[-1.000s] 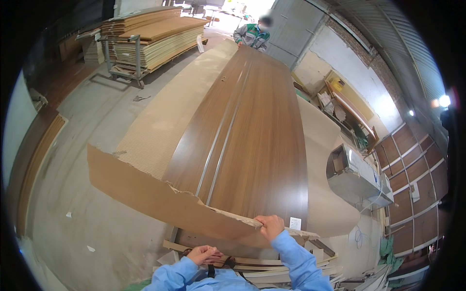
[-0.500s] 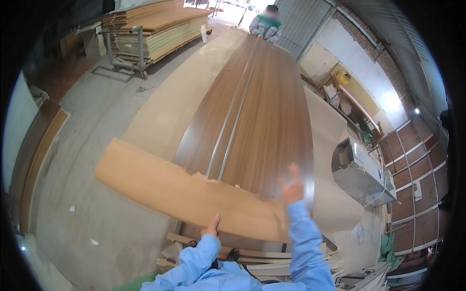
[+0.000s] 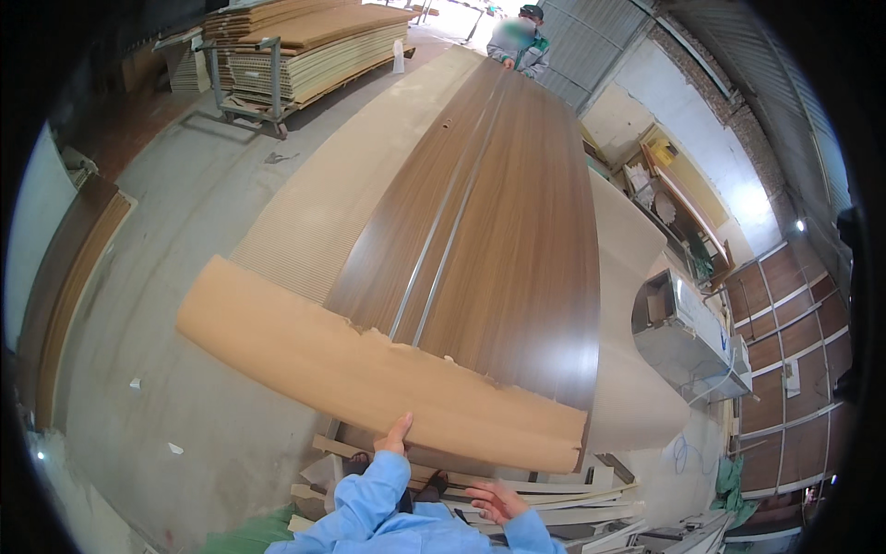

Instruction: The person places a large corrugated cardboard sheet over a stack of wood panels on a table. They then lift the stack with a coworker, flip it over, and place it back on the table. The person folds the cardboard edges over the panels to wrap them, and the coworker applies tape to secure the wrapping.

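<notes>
A long brown wood-grain panel [image 3: 517, 231] with two thin metal strips [image 3: 434, 235] along it lies on a sheet of corrugated brown cardboard [image 3: 314, 208]. The cardboard's near end is folded up over the panel, making a tan flap [image 3: 388, 388] with a torn edge. My left hand [image 3: 395, 436] grips the flap's near edge, its thumb on top and the fingers hidden beneath. Close to my body, my right hand [image 3: 498, 501] is apart from the cardboard, fingers spread and holding nothing.
A co-worker [image 3: 520, 44] stands at the panel's far end, hands at its edge. Stacked panels rest on a metal trolley [image 3: 277, 92] at far left. Boards [image 3: 78, 295] lean at left. A grey metal machine [image 3: 688, 328] stands at right. Loose strips [image 3: 572, 503] lie by my feet.
My right hand has left the flap's right end and drawn back toward my body. My left hand stays at the flap's edge.
</notes>
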`<state>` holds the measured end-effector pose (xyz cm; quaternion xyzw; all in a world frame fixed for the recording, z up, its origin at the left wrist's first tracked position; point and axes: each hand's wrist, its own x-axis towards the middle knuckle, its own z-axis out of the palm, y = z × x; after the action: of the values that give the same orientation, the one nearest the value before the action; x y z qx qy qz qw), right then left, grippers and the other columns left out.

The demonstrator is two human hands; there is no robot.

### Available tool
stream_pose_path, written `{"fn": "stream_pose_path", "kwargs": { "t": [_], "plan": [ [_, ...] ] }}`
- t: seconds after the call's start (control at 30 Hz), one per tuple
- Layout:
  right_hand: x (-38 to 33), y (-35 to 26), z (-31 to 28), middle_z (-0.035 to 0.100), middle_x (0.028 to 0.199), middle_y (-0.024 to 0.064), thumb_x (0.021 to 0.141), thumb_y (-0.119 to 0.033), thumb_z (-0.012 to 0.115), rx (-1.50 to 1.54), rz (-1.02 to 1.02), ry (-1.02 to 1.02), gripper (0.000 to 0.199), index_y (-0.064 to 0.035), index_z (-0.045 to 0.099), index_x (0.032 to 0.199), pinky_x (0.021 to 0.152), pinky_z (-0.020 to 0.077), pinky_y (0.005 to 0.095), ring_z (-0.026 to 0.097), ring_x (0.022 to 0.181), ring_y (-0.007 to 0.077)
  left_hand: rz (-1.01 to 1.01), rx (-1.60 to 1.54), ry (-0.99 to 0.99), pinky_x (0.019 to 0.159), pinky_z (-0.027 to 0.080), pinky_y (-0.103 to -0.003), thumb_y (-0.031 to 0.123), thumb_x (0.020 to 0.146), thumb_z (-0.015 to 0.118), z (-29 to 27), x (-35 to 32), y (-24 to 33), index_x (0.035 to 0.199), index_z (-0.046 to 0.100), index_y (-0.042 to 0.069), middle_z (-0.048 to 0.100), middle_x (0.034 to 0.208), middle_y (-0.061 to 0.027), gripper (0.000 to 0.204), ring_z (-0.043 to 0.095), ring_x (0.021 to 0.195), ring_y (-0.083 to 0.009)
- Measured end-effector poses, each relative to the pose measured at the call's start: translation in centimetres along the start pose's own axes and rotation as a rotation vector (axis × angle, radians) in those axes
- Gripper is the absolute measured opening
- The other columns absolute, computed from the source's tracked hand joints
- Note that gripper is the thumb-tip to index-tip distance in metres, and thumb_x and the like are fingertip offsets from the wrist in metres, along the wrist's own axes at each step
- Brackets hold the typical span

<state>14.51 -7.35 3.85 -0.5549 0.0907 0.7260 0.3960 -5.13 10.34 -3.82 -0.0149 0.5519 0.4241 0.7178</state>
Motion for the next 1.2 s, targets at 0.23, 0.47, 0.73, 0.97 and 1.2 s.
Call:
{"fn": "stream_pose_path", "kwargs": {
  "t": [0.23, 0.47, 0.73, 0.97, 1.2],
  "plan": [
    [3.6, -1.8, -13.0, 0.051, 0.131, 0.0086, 0.080, -0.061, 0.059, 0.463, -0.645, 0.243, 0.071, -0.0142, 0.044, 0.132, 0.088, 0.0470, 0.0504, 0.051, 0.115, 0.0301, 0.006, -0.050, -0.084, 0.077, 0.053, -0.036, 0.017, 0.070, 0.080, 0.1, 0.3, 0.4, 0.108, 0.063, 0.007, 0.064, 0.105, -0.0051, 0.042, 0.062, 0.094, -0.0183],
    [6.2, -3.8, -16.1, 0.061, 0.120, 0.0041, 0.089, -0.036, 0.059, 0.672, -0.782, 0.218, 0.046, -0.0114, 0.052, 0.127, 0.089, 0.0492, 0.0385, 0.058, 0.108, 0.0210, 0.047, 0.040, -0.139, 0.085, 0.052, -0.037, 0.041, 0.074, 0.075, 0.7, -0.3, 0.5, 0.117, 0.056, 0.012, 0.062, 0.107, -0.0036, 0.055, 0.060, 0.098, -0.0206],
    [6.2, -0.4, -16.2, 0.060, 0.117, 0.0109, 0.083, -0.025, 0.070, 0.816, -0.788, -0.051, 0.051, -0.0041, 0.050, 0.125, 0.081, 0.0514, 0.0440, 0.062, 0.099, 0.0247, 0.173, 0.321, -0.162, 0.097, 0.045, -0.047, 0.056, 0.082, 0.059, 4.2, -2.4, -6.4, 0.132, 0.044, 0.016, 0.051, 0.131, -0.0062, 0.067, 0.051, 0.118, -0.0279],
    [11.8, -0.7, -37.2, 0.044, 0.135, 0.0129, 0.087, -0.053, 0.053, 0.651, -0.560, 0.319, 0.069, -0.0088, 0.034, 0.136, 0.082, 0.0500, 0.0467, 0.047, 0.120, 0.0312, 0.339, 0.523, -0.109, 0.100, 0.043, -0.049, 0.063, 0.085, 0.049, 4.2, -2.6, -5.4, 0.137, 0.039, 0.016, 0.047, 0.135, -0.0064, 0.070, 0.047, 0.123, -0.0282],
    [15.1, -5.0, -41.1, 0.058, 0.119, 0.0099, 0.088, -0.027, 0.062, 0.967, -0.758, -0.058, 0.046, -0.0051, 0.048, 0.126, 0.089, 0.0489, 0.0439, 0.056, 0.109, 0.0255, 0.470, 0.591, -0.117, 0.097, 0.047, -0.045, 0.064, 0.083, 0.050, 4.5, -2.8, -6.1, 0.136, 0.040, 0.015, 0.050, 0.133, -0.0066, 0.073, 0.051, 0.118, -0.0270]
  ]
}}
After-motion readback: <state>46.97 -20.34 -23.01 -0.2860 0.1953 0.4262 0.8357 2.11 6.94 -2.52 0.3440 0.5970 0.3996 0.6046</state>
